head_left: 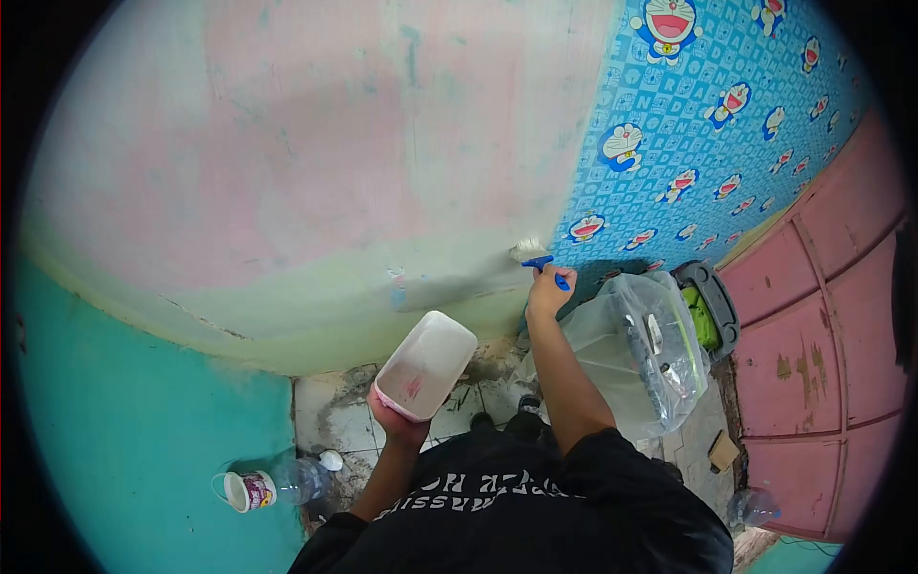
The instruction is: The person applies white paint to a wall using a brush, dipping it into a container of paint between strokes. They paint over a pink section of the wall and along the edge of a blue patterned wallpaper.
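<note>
My right hand (pixel 550 290) is closed round the blue handle of a paintbrush (pixel 538 260). Its pale bristles touch the wall close to the edge of the blue cartoon wallpaper (pixel 660 143). My left hand (pixel 397 421) grips a white rectangular plastic tub (pixel 432 359) by its lower end, tilted so that its inside faces me. Pinkish-red smears show on the tub's inner bottom. Before me the wall (pixel 316 163) is patchy pink and whitish, with a pale greenish band along its lower part.
A clear plastic-covered container (pixel 660 354) stands to the right, with a grey and green item (pixel 708 316) behind it. A small paint bucket (pixel 251 491) and a large clear bottle (pixel 301 480) are at lower left. Pink metal panels (pixel 794 364) close off the right side.
</note>
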A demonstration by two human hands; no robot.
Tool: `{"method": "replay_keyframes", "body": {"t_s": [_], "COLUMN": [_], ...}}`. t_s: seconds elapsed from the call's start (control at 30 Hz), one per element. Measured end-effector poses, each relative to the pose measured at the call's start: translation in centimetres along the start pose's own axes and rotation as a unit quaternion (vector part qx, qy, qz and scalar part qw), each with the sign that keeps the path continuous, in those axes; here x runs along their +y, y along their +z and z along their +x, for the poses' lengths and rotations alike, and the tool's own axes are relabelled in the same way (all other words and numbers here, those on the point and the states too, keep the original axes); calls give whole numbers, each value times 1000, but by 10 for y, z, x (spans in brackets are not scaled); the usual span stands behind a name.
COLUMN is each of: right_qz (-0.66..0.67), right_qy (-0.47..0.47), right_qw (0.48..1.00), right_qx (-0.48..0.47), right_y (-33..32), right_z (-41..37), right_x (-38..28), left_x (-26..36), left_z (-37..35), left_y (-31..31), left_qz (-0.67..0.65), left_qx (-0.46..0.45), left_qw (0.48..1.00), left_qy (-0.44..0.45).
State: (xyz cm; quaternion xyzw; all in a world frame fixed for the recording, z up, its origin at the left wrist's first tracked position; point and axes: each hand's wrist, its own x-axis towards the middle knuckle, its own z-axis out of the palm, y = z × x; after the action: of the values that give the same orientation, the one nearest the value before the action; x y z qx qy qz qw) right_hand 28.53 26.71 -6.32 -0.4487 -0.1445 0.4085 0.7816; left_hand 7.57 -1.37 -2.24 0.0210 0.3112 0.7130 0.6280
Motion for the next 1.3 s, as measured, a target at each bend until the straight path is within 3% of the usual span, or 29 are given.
{"method": "replay_keyframes", "body": {"t_s": [0.07, 0.13, 0.17, 0.37, 0.5, 0.67, 0.73, 0.77, 0.83, 0.9, 0.97, 1.07, 1.17, 1.3], "right_qz": [39, 85, 96, 250, 216, 37, -39, -71, -132, -37, 52, 79, 164, 187], "right_qy": [-1, -10, -68, -167, -148, -102, 6, 35, 88, 90, 66, 27, 1, -28], "right_qw": [999, 995, 988, 926, 944, 986, 998, 996, 987, 995, 995, 990, 968, 954], "right_qx": [-20, -52, -99, -230, -200, -123, -52, -30, 6, -16, -46, -114, -191, -231], "right_y": [15, 64, 104, 177, 144, 22, -44, -62, -68, -52, -3, 74, 89, 73], "right_z": [7, -10, -22, -34, -17, -3, 21, 20, 19, 19, 17, -3, -10, -8], "right_x": [-16, -91, -159, -291, -233, -63, 22, 35, 34, 22, -26, -143, -205, -212], "left_x": [0, -1, -2, 0, -2, -1, -6, -9, -13, -20, -27, -28, -39, -53], "left_z": [2, 1, 0, -1, 1, 3, 3, 1, 5, 9, -1, 5, 1, 3], "left_y": [-1, 0, 1, 5, 5, 13, 12, 12, 24, 27, 30, 48, 53, 63], "left_qz": [-4, -11, -15, -33, -24, -40, -35, -36, -43, -36, -30, -36, -38, -53], "left_qx": [-24, -50, -57, -47, -45, -40, -28, -27, -37, -19, -2, -18, -3, -20], "left_qw": [1000, 999, 998, 998, 999, 998, 999, 999, 998, 999, 999, 998, 998, 997], "left_qy": [-3, -8, -13, -18, -3, -12, -13, -13, -1, 15, 24, 40, 46, 51]}}
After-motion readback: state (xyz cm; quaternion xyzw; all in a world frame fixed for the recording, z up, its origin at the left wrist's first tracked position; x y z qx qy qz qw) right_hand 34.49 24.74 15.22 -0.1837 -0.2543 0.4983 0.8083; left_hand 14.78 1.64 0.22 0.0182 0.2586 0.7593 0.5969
